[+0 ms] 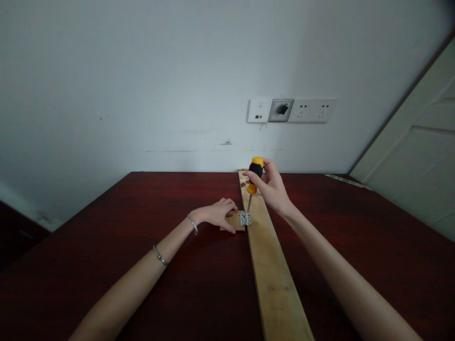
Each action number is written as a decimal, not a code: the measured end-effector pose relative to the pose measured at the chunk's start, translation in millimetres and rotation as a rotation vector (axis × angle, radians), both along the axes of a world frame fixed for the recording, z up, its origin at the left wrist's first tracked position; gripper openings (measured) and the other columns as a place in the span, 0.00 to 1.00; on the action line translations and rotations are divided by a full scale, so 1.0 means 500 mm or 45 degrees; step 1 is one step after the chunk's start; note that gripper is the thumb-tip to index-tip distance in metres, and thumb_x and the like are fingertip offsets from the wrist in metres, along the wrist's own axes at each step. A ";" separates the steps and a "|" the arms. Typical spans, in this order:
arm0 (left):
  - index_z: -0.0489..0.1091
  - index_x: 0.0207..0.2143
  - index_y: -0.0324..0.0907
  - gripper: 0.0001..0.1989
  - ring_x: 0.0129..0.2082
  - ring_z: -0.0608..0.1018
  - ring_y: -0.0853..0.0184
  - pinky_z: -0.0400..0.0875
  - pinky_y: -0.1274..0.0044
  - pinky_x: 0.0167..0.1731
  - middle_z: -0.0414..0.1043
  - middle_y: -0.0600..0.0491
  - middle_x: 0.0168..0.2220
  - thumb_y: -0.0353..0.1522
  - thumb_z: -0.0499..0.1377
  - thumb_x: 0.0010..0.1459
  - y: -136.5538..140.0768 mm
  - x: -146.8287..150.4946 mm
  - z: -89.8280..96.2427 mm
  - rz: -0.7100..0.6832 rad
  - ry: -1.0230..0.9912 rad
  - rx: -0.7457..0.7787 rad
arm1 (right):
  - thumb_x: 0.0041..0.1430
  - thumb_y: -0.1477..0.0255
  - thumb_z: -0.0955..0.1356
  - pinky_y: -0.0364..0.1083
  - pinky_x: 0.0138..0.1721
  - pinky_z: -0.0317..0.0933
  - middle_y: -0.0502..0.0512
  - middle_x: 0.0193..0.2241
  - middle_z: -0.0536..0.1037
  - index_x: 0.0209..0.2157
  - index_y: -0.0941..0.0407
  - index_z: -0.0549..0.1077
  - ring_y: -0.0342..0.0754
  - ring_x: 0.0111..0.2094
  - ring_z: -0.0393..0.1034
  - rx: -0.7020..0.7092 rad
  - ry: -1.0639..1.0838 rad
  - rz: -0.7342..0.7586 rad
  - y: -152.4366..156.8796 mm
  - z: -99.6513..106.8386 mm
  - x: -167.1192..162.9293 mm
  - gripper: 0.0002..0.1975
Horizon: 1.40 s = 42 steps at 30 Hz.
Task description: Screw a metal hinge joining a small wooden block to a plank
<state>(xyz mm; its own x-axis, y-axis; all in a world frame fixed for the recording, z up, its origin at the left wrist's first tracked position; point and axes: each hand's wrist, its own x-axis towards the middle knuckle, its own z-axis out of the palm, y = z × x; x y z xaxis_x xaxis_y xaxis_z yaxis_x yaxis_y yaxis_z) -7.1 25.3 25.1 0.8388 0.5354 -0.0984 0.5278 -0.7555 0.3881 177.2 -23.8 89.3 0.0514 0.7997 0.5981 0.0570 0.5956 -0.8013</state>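
While the left hand clasps the small block, the right hand grips the screwdriver.
It slants down to the hinge, which lies between the hands, nearer the left.

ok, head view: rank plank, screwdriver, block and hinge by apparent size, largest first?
1. Plank
2. Screwdriver and block: too alike to rank, both partly hidden
3. Hinge

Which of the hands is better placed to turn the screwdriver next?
Right, probably: the right hand grips the screwdriver, shaft angled down toward the hinge, while the left hand steadies the small board.
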 end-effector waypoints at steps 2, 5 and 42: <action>0.63 0.47 0.42 0.33 0.45 0.64 0.59 0.62 0.72 0.44 0.62 0.50 0.44 0.49 0.66 0.42 -0.001 0.000 0.000 0.004 -0.003 -0.001 | 0.54 0.62 0.69 0.47 0.34 0.68 0.51 0.38 0.69 0.44 0.50 0.61 0.44 0.33 0.70 -0.021 0.003 0.050 0.000 0.002 -0.002 0.18; 0.63 0.47 0.41 0.34 0.46 0.64 0.58 0.62 0.72 0.44 0.62 0.49 0.45 0.49 0.66 0.42 -0.001 0.000 0.001 0.008 -0.006 -0.009 | 0.54 0.62 0.69 0.48 0.37 0.67 0.51 0.36 0.71 0.45 0.51 0.61 0.44 0.32 0.70 -0.054 -0.003 0.096 -0.003 0.005 -0.004 0.19; 0.64 0.47 0.41 0.33 0.47 0.63 0.58 0.61 0.71 0.47 0.61 0.50 0.45 0.51 0.65 0.43 0.008 -0.004 -0.013 -0.032 -0.033 0.011 | 0.51 0.64 0.72 0.46 0.31 0.67 0.50 0.37 0.74 0.38 0.52 0.61 0.41 0.28 0.71 -0.068 0.137 0.123 -0.001 0.003 -0.003 0.18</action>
<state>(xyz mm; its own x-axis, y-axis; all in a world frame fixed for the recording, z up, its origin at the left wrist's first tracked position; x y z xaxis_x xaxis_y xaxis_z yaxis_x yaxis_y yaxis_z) -9.2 29.2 18.9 0.8543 0.5148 -0.0719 0.4983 -0.7719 0.3948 175.9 -24.5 90.6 0.0338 0.8347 0.5496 -0.0862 0.5503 -0.8305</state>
